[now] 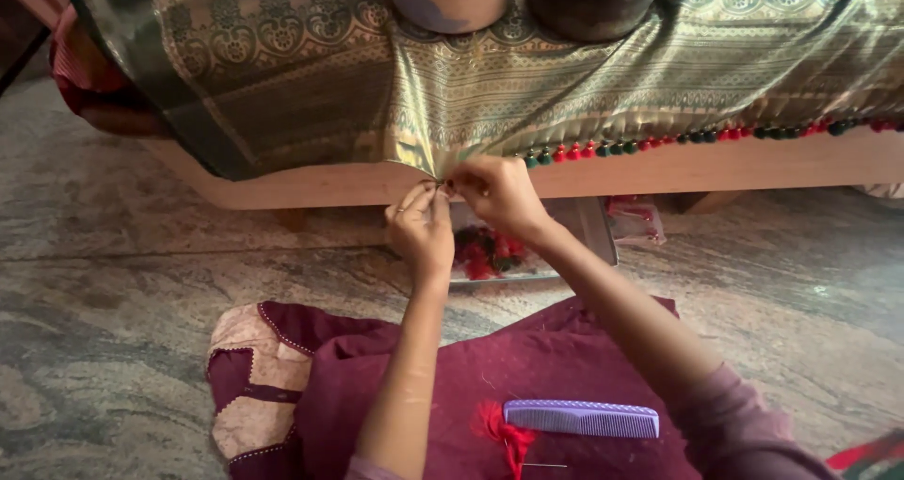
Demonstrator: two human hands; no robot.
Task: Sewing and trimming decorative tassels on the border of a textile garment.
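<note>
At the bench edge, both hands [461, 207] pinch the green cloth's [490, 85] hem (running left-right).

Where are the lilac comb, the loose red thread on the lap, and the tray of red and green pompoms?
Lilac comb [581, 418], head view, middle of its spine.
Red thread [499, 427], head view, on the tuft's upper bunch.
Tray of pompoms [597, 235], head view, on its bare right rim.

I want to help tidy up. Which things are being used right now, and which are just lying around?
Being used:
- left hand and right hand, pinching the edge of the green-gold silk cloth
- row of red and green tassels along that edge

Lying about:
- purple comb
- red thread bundle
- tray of red and green threads
- two pots
</note>
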